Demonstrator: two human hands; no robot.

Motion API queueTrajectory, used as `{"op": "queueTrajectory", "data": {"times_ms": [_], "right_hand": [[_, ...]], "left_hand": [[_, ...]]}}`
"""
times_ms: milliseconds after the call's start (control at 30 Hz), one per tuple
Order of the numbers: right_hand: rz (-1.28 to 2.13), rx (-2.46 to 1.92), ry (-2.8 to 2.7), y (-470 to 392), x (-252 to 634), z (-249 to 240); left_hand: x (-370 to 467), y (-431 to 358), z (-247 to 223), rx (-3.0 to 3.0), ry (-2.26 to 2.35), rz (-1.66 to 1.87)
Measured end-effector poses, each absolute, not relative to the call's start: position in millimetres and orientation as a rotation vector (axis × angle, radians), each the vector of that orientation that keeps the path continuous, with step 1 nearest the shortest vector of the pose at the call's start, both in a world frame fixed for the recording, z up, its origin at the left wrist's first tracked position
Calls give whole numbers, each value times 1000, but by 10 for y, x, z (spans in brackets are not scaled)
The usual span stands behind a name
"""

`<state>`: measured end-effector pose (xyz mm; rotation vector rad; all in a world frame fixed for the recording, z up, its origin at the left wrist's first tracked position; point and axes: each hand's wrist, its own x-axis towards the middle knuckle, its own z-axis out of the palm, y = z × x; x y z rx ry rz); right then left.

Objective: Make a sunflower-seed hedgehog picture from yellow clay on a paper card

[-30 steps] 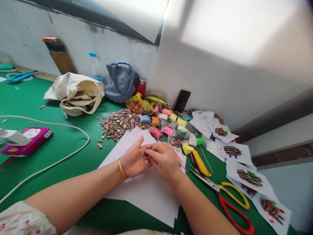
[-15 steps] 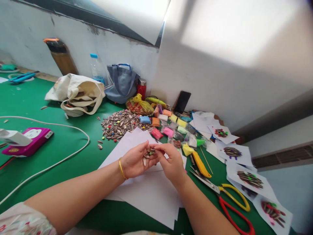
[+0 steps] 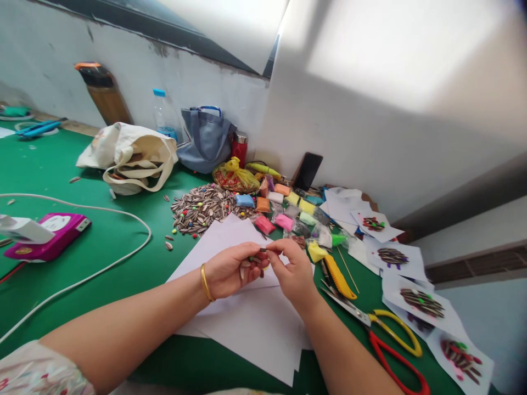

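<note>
My left hand (image 3: 234, 269), with a gold bracelet (image 3: 206, 282) at the wrist, curls around several sunflower seeds (image 3: 246, 267), partly hidden by the fingers. Fingertips of my right hand (image 3: 293, 270) pinch one dark seed (image 3: 263, 250) close beside the left hand's fingers and thumb. Both hands are above a loose stack of white paper sheets (image 3: 247, 340). Behind the sheets spreads a heap of striped sunflower seeds (image 3: 201, 208) with small coloured bits among them. Small wrapped blocks of coloured clay (image 3: 284, 221) lie right of the heap.
Scissors (image 3: 370, 318) with red and yellow handles and a yellow utility knife (image 3: 341, 278) lie by my right forearm. Papers with seed figures (image 3: 420, 303) line the right edge. A magenta power strip (image 3: 68, 233) and white cable (image 3: 111, 266) are left. Bags (image 3: 132, 156) stand behind.
My left hand has curled its fingers and thumb in from a more open palm. My right fingertips have shifted slightly, and a dark seed now shows between the hands.
</note>
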<state>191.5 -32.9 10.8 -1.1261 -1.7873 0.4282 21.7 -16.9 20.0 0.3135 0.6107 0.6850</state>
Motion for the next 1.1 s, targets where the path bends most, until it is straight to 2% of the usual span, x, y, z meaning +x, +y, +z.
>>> {"op": "queueTrajectory", "data": {"times_ms": [133, 567, 767, 1100], "right_hand": [[330, -1116, -1764, -337, 1925, 114], [15, -1061, -2225, -358, 1774, 100], [136, -1059, -2122, -382, 1802, 102], [430, -1141, -1742, -323, 1896, 106]], "left_hand": [[228, -164, 229, 172, 569, 692], [223, -164, 159, 172, 344, 635], [229, -175, 135, 204, 330, 626], [228, -184, 153, 367, 600, 644]]}}
